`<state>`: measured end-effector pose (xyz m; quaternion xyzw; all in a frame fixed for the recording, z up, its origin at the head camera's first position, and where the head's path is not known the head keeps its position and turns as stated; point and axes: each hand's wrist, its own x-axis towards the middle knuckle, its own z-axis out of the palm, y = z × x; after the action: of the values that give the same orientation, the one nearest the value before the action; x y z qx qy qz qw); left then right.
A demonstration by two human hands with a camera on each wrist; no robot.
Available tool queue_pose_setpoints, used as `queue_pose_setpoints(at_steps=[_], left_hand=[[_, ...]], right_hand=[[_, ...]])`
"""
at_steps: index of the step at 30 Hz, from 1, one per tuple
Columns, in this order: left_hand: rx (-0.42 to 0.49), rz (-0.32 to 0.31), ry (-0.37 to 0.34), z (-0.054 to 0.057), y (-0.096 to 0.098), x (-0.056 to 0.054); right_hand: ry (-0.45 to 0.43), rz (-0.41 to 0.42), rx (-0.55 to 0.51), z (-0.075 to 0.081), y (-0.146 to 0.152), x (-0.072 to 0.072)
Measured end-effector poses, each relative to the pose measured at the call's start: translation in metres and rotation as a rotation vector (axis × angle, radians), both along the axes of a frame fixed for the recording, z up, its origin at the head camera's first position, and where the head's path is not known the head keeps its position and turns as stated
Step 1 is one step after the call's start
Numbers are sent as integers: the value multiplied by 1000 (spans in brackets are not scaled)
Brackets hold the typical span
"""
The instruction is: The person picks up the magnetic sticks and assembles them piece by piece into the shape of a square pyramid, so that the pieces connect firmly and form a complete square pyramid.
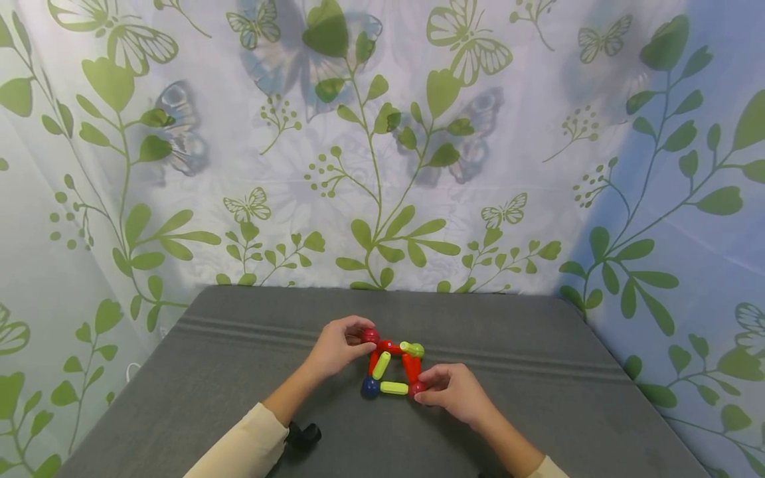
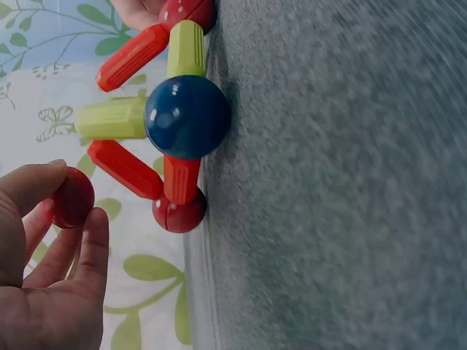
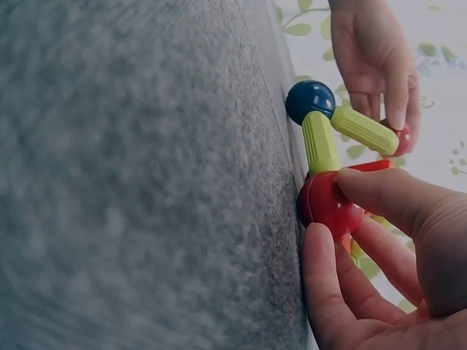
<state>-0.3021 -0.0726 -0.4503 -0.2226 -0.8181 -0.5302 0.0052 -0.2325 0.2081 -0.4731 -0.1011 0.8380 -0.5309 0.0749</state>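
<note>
A structure of toy rods and balls stands on the grey table. My left hand (image 1: 339, 346) pinches a red ball (image 2: 74, 198) between thumb and fingers, above the table. At the near right corner my right hand (image 1: 455, 393) grips another red ball (image 3: 332, 204), which sits low at the tabletop. A yellow-green rod (image 1: 394, 388) joins that ball to a dark blue ball (image 1: 370, 387). From the blue ball a second yellow-green rod (image 3: 365, 131) slants upward. Red rods (image 2: 125, 169) rise from the low corner balls, and a green ball (image 1: 417, 350) shows at the back.
The grey tabletop (image 1: 227, 372) carries faint raised lines across its back. A black object (image 1: 305, 436) lies beside the left sleeve. Behind the table hangs a white curtain (image 1: 287, 219) with green leaves and butterflies.
</note>
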Motion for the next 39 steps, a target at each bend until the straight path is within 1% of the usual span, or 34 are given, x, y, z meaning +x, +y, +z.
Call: queue_pose_setpoints(at_steps=[2,7,11,15,20,23,28,30,36,39], left_hand=[[9,-8,3,2,3,2],[25,-49,37,3,10,2],[16,-88,79,4,15,2],[16,-113,122,5,20,2],[-4,-108,139,7,28,4],[-29,-104,147,8,33,4],[-45,-115,155,7,38,4],[-56,-113,142,5,39,5],[-115,-79,108,5,41,6],[-122,-78,95,5,41,8]], right_hand=[[0,2,-4,0,0,0],[-35,14,15,1,2,-3],[-63,23,20,0,3,-7],[-88,21,-1,1,4,-8],[-85,17,-4,2,4,-8],[-85,22,-10,2,4,-8],[-86,27,-11,3,3,-9],[-89,28,-10,3,3,-9],[-93,30,-8,4,3,-9],[-94,29,-10,4,3,-9]])
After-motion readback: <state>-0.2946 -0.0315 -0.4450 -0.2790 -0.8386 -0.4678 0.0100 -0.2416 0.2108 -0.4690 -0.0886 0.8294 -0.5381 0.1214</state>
